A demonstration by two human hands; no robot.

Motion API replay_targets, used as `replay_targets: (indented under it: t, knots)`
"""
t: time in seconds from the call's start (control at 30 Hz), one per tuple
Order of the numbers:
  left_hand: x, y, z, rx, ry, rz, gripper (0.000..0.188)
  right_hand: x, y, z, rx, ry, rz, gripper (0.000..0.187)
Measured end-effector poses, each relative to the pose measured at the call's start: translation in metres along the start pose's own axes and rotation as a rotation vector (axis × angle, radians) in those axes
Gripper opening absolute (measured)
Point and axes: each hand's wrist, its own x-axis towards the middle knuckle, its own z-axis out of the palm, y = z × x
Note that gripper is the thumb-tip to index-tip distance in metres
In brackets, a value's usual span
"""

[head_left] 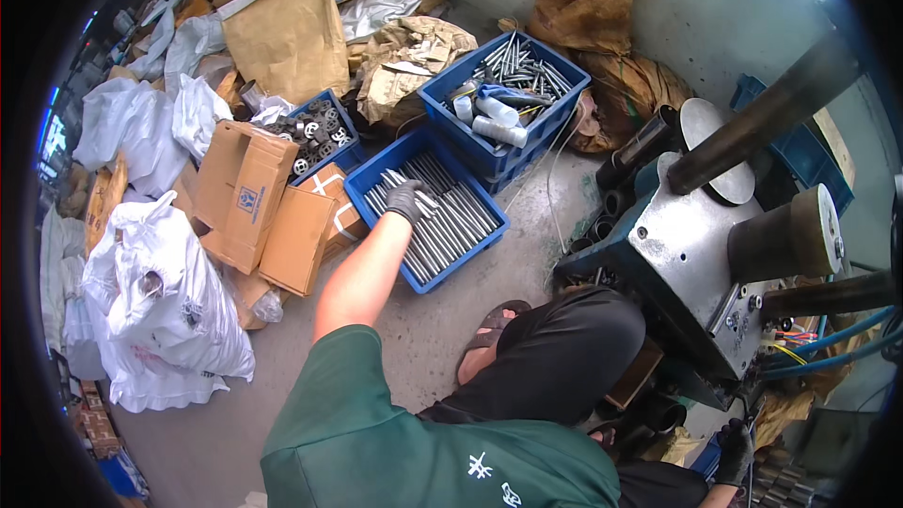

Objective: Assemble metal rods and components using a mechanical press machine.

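My left hand, in a grey glove, reaches into a blue plastic crate. Its fingers are closed around a few metal rods that lie askew over the others. Rows of slim grey rods lie side by side in that crate, with darker ones toward the far side. Far off at the lower right, my right hand wears a dark glove. It is beside a thin dark bar below the machine, and its fingers are too dark to make out.
A blue crate of loose metal pins and plastic-wrapped pieces stands behind. Another blue bin holds ring-shaped metal parts. Cardboard boxes and a white sack stand left. A steel machine with thick bars and hoses stands right.
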Motion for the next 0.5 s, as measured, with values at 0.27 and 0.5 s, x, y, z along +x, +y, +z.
replay_targets:
  t: [0.27,0.5]
  knots:
    - [0.068,0.000,0.010,0.497,0.313,0.013,0.012,-0.012,-0.002,-0.010,-0.356,0.336,-0.134,0.022]
    - [0.120,0.014,-0.017,1.189,0.362,0.040,0.030,0.013,0.003,-0.005,-0.239,0.197,-0.017,0.029]
